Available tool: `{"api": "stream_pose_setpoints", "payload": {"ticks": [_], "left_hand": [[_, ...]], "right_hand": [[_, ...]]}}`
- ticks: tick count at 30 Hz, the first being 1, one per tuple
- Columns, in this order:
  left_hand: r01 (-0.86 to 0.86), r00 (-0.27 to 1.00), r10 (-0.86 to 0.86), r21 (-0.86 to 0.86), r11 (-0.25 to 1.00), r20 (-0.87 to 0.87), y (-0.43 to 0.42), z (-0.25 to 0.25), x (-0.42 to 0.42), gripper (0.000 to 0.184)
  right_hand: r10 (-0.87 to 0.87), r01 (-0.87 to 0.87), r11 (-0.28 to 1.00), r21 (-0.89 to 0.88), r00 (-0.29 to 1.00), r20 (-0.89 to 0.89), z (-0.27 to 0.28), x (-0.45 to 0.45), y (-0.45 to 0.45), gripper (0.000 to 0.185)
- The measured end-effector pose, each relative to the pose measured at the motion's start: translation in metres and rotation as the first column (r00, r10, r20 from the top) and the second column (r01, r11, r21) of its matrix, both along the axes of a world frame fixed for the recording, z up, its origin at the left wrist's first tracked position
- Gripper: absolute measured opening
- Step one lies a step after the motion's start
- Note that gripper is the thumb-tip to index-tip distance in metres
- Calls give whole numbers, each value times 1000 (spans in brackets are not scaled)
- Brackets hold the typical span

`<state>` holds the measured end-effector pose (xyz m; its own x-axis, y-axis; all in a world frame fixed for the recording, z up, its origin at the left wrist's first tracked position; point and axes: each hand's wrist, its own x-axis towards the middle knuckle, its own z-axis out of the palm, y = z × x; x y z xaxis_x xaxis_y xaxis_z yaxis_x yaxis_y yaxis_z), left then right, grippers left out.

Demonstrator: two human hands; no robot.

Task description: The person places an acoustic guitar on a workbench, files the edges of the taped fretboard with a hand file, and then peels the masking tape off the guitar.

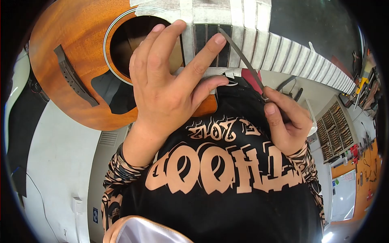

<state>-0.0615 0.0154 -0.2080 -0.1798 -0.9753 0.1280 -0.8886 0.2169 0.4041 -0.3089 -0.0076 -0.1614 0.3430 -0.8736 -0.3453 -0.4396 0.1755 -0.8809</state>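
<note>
An acoustic guitar (77,40) lies across the top of the view, its fretboard largely covered with pale tape (279,52). One dark section of fretboard with metal frets (199,40) is bare. My left hand (162,77) is palm down over the soundhole and fretboard edge, fingers apart, its index fingertip at the far end of a thin metal file (245,60). My right hand (287,125) pinches the near end of that file between thumb and fingers. The file slants over the taped fretboard, its tip by the bare frets.
The dark bridge (75,77) sits on the guitar body at left. A compartmented rack (335,128) stands at right, with tools on an orange board (364,178) beyond it. A cable (38,194) hangs at lower left. My black shirt fills the lower middle.
</note>
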Motion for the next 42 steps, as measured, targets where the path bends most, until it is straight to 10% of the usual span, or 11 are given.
{"api": "stream_pose_setpoints", "payload": {"ticks": [19,23,35,39,42], "left_hand": [[-22,998,23,-16,1000,58,1,2,12,56],[-23,997,23,0,1000,70,0,2,12,56],[1,998,0,-12,1000,60,1,-1,15,57],[22,998,-21,-15,1000,59,-1,-2,15,59],[45,997,-44,-17,999,60,-1,-1,16,60]], "right_hand": [[-13,4,997,-80,994,-109,-1,41,-15,32],[176,-249,902,-352,958,-229,-1,39,-23,28],[18,-30,996,-88,991,-135,-3,42,-13,34],[199,-323,833,-449,933,-301,-12,39,-18,42],[67,-142,870,-473,983,-171,-10,25,-7,45]]}}
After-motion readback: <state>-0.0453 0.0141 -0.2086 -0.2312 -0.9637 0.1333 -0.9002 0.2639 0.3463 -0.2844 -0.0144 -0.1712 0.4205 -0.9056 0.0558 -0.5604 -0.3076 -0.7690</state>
